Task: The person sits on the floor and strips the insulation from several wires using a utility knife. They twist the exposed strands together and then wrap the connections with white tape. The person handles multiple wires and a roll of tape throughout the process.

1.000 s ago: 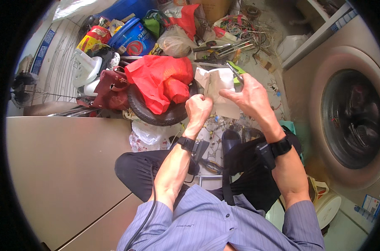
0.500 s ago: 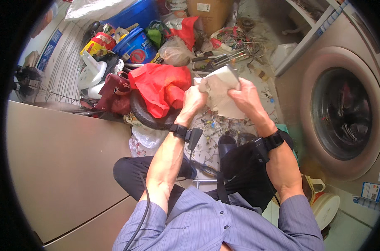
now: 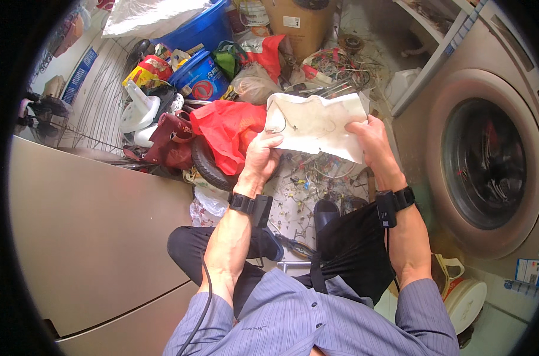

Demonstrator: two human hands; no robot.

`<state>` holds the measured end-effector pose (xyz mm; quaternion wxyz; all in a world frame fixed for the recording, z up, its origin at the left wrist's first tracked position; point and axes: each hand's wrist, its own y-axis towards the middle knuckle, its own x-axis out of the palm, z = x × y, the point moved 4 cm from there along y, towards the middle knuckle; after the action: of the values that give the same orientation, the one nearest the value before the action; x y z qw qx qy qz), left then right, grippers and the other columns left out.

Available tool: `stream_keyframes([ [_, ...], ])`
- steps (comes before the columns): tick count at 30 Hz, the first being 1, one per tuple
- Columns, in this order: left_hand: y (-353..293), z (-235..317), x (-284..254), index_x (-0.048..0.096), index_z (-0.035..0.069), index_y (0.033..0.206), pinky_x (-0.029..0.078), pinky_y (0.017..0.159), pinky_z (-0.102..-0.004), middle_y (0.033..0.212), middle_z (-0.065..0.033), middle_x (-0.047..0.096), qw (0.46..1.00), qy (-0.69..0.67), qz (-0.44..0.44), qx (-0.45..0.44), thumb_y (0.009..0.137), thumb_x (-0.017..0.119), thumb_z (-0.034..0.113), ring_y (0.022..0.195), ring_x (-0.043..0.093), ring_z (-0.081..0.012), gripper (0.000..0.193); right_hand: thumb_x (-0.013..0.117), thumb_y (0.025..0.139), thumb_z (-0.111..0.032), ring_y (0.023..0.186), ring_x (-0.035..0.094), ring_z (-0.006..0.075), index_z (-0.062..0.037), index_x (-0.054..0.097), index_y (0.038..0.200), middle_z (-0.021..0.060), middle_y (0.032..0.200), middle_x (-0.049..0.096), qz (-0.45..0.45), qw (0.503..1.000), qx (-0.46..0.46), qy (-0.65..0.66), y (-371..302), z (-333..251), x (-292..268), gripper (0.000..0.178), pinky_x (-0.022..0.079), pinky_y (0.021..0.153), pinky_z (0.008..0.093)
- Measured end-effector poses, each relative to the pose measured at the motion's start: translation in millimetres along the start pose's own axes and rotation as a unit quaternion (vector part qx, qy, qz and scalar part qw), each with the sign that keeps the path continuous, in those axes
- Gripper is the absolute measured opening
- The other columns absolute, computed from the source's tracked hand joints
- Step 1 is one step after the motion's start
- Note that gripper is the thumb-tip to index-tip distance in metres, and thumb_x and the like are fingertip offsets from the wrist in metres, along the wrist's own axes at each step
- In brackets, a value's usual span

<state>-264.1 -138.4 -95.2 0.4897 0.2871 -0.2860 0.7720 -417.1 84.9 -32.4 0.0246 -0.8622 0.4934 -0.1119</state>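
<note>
Between my two hands a creased whitish sheet (image 3: 317, 121), like paper or thin card, is stretched out above the littered floor. My left hand (image 3: 262, 153) pinches its left edge, thumb on top. At the other side my right hand (image 3: 371, 139) grips the right edge, also with the thumb over it. Thin dark curved bits show on the sheet's upper face. Just left of it lies a red cloth or bag (image 3: 222, 133), draped over a black tyre (image 3: 207, 166).
Wire scraps and debris (image 3: 302, 184) cover the floor before my feet. Behind are a blue bucket (image 3: 199, 77), a cardboard box (image 3: 299, 29) and tangled wires (image 3: 341, 65). A washing machine (image 3: 444, 107) stands at the right, a large beige panel (image 3: 97, 219) at the left. Pliers (image 3: 296, 246) lie between my feet.
The sheet was bunched and folded between my hands. Now it is spread wide and flatter, my right hand having moved right and my left hand slightly left and down.
</note>
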Motion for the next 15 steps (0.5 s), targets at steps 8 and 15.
stream_keyframes([
  [8, -1, -3, 8, 0.056, -0.006, 0.131, 0.054, 0.102, -0.0419, 0.122, -0.0132, 0.066, 0.998, -0.043, -0.035, 0.01, 0.093, 0.059, -0.005, 0.111, 0.067, -0.027, 0.038, 0.067, 0.08, -0.002, 0.077, 0.07, 0.0192, 0.0109, 0.065, 0.106, 0.0131, 0.094, 0.071, 0.023, 1.0, 0.017, 0.001, -5, -9, -4, 0.029, 0.058, 0.068, 0.0334],
  [15, -3, -3, -2, 0.059, -0.002, 0.126, 0.059, 0.096, -0.0428, 0.121, -0.0129, 0.068, 0.998, 0.009, 0.055, 0.011, 0.095, 0.065, 0.0, 0.11, 0.069, -0.0257, 0.032, 0.066, 0.082, -0.002, 0.073, 0.071, 0.0187, 0.0109, 0.065, 0.107, 0.0128, 0.093, 0.072, 0.015, 0.999, 0.03, -0.018, -13, -19, -1, 0.028, 0.057, 0.065, 0.0321],
])
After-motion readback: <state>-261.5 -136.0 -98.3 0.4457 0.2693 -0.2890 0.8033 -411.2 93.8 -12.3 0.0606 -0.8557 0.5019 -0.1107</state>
